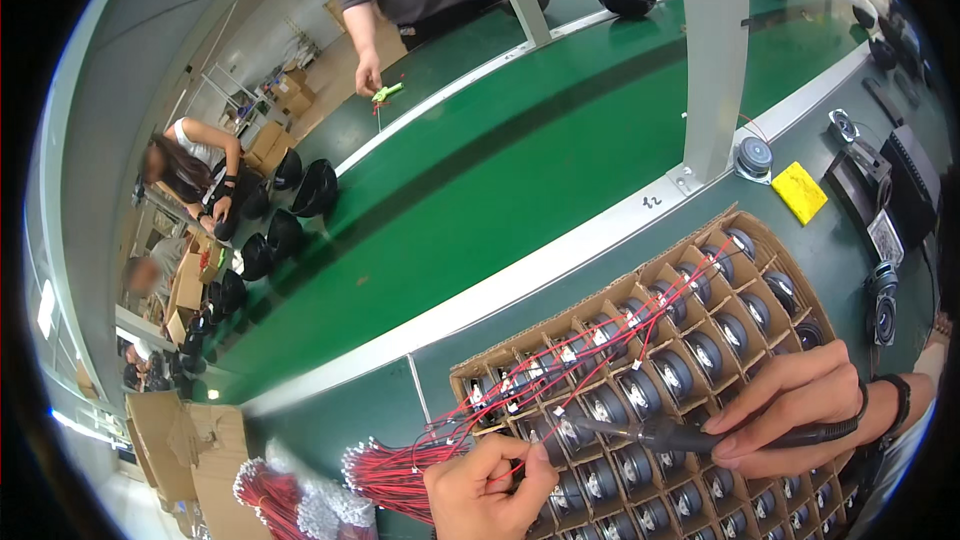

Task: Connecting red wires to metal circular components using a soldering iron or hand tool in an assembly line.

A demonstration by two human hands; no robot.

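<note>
A divided cardboard tray [795, 280] of small round speakers lies before me, one speaker to a cell. My right hand [785, 415] grips a black soldering iron [672, 435], its tip pointing left over the speakers. My left hand [492, 488] is pinched at the tray's near left, with a thin red wire between thumb and finger, close to the iron's tip. Red and black wires [585, 348] trail across the far rows of speakers. Beside the tray's left edge lies a bundle of red wires [395, 470] with white connectors.
Beyond the tray runs a green conveyor belt [500, 180] with a pale metal rail. A grey post [712, 60] rises from it. A yellow sponge [799, 193] and a loose speaker [754, 156] lie at right. An open carton [190, 450] stands left. Other people work across the belt.
</note>
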